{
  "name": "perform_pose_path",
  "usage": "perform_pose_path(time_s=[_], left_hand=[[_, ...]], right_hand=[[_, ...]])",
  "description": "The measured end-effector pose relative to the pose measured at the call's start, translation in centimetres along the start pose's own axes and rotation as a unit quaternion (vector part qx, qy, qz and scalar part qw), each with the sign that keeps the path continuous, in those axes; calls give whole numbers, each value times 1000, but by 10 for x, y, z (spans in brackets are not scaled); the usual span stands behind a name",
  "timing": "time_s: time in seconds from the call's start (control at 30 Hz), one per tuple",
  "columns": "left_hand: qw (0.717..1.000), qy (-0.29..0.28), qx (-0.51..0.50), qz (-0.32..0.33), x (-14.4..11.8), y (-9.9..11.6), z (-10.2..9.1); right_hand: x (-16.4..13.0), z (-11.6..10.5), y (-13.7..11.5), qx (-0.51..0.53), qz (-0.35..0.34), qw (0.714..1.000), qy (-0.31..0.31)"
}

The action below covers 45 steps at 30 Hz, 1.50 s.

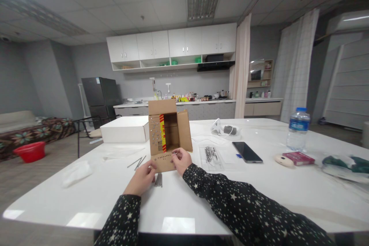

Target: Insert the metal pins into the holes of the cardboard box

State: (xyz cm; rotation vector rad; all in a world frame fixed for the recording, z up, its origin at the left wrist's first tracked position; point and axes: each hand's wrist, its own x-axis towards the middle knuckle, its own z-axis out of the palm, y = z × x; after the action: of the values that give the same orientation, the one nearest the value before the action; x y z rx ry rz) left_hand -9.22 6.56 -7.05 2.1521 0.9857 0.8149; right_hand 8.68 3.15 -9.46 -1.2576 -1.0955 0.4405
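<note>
My left hand (pixel 142 178) rests half-curled at the cardboard box (pixel 168 134) flap, nails (pixel 158 179) just at 3 o'clock. Right hand (pixel 181 160) pinches sth small, prob. a nail, at the flap edge.

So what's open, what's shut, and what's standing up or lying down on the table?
cardboard box: on its side, flaps open toward the person
white box: lid shut
water bottle: upright, cap on
phone: lying flat, screen dark
left hand: fingers on the box's bottom flap
right hand: pinching something small, too small to tell
</note>
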Motion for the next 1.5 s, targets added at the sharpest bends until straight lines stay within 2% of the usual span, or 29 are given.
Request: perform_pose_path(time_s=[0.23, 0.37, 0.77, 0.93, 1.07, 1.3, 1.5], left_hand=[[1000, -3, -3, -12, -2, 3, -1], [1000, 1, -8, -10, -3, 5, -1], [1000, 0, -5, -7, -2, 3, -1], [1000, 1, -1, -7, 0, 1, -1], [1000, 1, -3, -8, -1, 3, -1], [1000, 3, 9, -12, -2, 5, -2], [1000, -4, 6, -11, -1, 2, -1]], right_hand=[[9, 1, -3, 168, 112, 978, 46], [12, -1, -6, 208, 144, 966, 56], [10, 2, -5, 202, 118, 971, 43], [8, 5, 3, 173, 69, 983, -3], [3, 5, 2, 149, 35, 988, -16], [1, 2, -3, 119, 25, 992, -32], [2, 2, 0, 100, 45, 993, -41]])
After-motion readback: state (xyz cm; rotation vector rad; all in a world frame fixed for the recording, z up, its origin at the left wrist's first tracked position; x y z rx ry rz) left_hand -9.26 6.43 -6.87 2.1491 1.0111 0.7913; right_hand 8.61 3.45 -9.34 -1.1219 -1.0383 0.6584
